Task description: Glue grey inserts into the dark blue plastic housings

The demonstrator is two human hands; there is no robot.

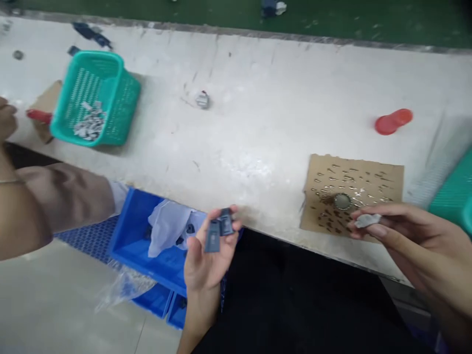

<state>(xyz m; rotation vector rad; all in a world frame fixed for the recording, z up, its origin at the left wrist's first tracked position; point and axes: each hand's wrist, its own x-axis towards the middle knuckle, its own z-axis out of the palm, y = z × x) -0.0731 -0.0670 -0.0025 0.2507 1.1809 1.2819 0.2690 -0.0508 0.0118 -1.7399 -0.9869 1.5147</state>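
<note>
Your left hand (210, 268) is facing palm up by the table's near edge, just right of the blue bin (129, 258), and its half-curled fingers are holding two dark grey parts (212, 239). Your right hand (420, 238) is pinching a pale grey piece (368, 221) between thumb and fingers, over the lower right of the cardboard sheet (310, 172). Small screws (334, 179) are lying scattered on this sheet around a round disc (342, 201). Beyond it, a red object (387, 125) is resting on the white table (276, 98).
</note>
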